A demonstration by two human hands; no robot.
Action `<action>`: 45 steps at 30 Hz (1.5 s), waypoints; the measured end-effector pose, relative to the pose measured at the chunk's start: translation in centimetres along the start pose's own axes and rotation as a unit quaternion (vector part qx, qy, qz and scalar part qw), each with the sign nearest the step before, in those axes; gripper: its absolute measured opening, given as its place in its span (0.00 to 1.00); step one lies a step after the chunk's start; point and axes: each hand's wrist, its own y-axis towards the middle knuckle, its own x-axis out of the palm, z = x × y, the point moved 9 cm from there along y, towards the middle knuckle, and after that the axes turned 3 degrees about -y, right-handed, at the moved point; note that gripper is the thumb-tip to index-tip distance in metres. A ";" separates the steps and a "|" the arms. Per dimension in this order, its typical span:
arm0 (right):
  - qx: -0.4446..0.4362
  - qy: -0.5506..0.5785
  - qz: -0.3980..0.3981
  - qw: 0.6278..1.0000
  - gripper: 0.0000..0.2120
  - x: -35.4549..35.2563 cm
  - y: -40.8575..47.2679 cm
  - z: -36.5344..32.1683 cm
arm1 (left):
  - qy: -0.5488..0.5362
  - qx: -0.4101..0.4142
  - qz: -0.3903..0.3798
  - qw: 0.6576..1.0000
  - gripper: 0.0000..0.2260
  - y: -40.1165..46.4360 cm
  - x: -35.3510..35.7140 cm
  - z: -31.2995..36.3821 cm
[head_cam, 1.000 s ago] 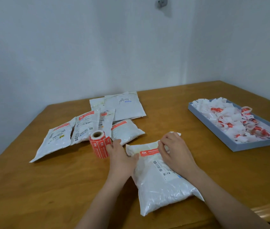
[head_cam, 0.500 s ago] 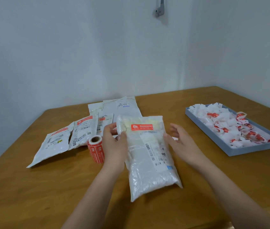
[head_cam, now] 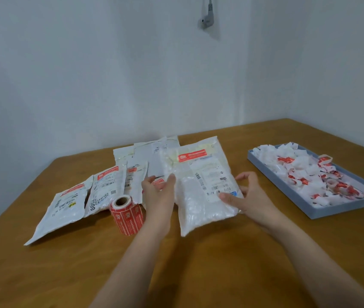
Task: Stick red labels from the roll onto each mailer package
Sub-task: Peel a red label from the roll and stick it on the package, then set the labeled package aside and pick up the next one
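Compared with half a second ago: white plastic mailer package with a red label (head_cam: 201, 187) carried farther from the body, now over the back pile, near end raised off the wooden table (head_cam: 199, 267). Long axis running away from the body and slightly leftward, red label (head_cam: 191, 154) at the far top end, printed side up. Held at the left edge by the left hand (head_cam: 157, 194), thumb on top, fingers curled beneath. Right hand (head_cam: 246, 196) touching the right lower edge, thumb laid on the printed slip, other fingers loosely curled and half open. Roll of red labels (head_cam: 126, 215) lying on its side just left of the left wrist, unchanged in place. Other white labelled mailers (head_cam: 107, 187) spread flat behind and left of the roll. Grey-blue shallow tray (head_cam: 341, 207) with white and red backing scraps at the right.
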 end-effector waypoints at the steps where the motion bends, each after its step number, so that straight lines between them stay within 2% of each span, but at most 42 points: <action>1: -0.003 -0.004 0.033 0.999 0.29 -0.7 0.5 -0.1 | 0.025 0.001 -0.024 0.999 0.24 -0.1 0.7 -0.2; 3: -0.004 -0.022 0.076 0.997 0.25 -1.6 1.5 0.0 | 0.070 0.019 -0.067 0.995 0.21 -0.3 1.9 -0.6; 5: -0.001 -0.034 0.083 0.996 0.22 -1.8 2.4 -0.1 | 0.101 0.043 -0.091 0.990 0.15 -0.1 3.0 -0.8; 8: -0.002 -0.021 0.079 0.997 0.19 -1.9 3.6 -0.5 | 0.102 0.059 -0.084 0.989 0.14 0.9 3.9 -0.8; 12: -0.020 -0.057 0.169 0.984 0.13 -4.0 5.9 -0.9 | 0.150 0.078 -0.082 0.982 0.17 2.6 5.7 -0.5; 17: -0.019 -0.016 0.235 0.972 0.10 -5.4 9.8 0.3 | 0.185 0.079 -0.072 0.977 0.15 5.3 7.2 -1.3; 24: 0.028 0.021 0.244 0.969 0.11 -5.5 16.2 3.4 | 0.180 0.052 -0.011 0.982 0.13 9.6 6.5 -2.6; 30: 0.017 0.012 0.241 0.970 0.12 -5.1 20.3 3.7 | 0.152 0.024 0.018 0.988 0.15 11.7 6.3 -3.2; 33: 0.012 -0.027 0.229 0.973 0.16 -4.7 21.5 3.7 | 0.149 0.021 0.017 0.988 0.15 11.9 6.4 -3.3; 37: 0.018 -0.138 0.212 0.967 0.20 -4.3 21.9 3.8 | 0.152 0.023 0.013 0.988 0.14 11.8 6.5 -3.4; 40: 0.028 -0.249 0.242 0.937 0.23 -4.7 21.2 3.1 | 0.154 0.022 0.008 0.988 0.13 11.4 6.5 -3.2; 43: 0.021 -0.301 0.283 0.910 0.21 -4.8 19.8 1.4 | 0.150 0.028 0.006 0.988 0.11 11.0 6.3 -3.0; 45: -0.020 -0.310 0.274 0.910 0.18 -3.9 19.2 -0.1 | 0.144 0.039 0.025 0.989 0.10 10.9 5.6 -2.8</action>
